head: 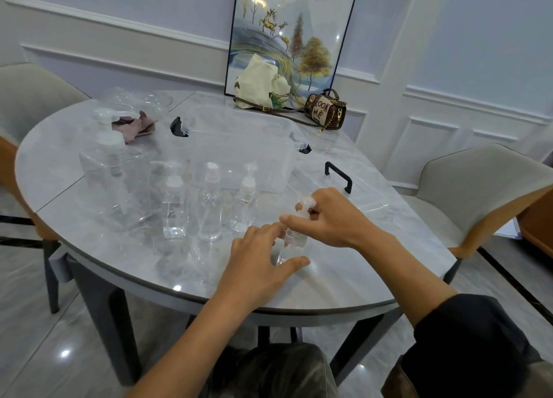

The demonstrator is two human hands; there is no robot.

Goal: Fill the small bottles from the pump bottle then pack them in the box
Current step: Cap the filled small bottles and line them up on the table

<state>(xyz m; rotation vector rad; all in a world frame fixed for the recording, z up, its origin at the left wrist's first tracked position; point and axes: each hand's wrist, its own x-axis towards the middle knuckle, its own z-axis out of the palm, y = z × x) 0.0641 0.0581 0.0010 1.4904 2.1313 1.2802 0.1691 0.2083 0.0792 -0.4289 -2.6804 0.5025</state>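
Head view: a small bottle sits at the near side of the table. The left hand has its grip round the bottle's body. The right hand pinches its cap. Three more bottles stand just to the left, in front of the clear box.

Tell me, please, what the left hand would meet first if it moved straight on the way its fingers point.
The small bottle between its thumb and fingers, which the right hand pinches at the top; contact may already exist.
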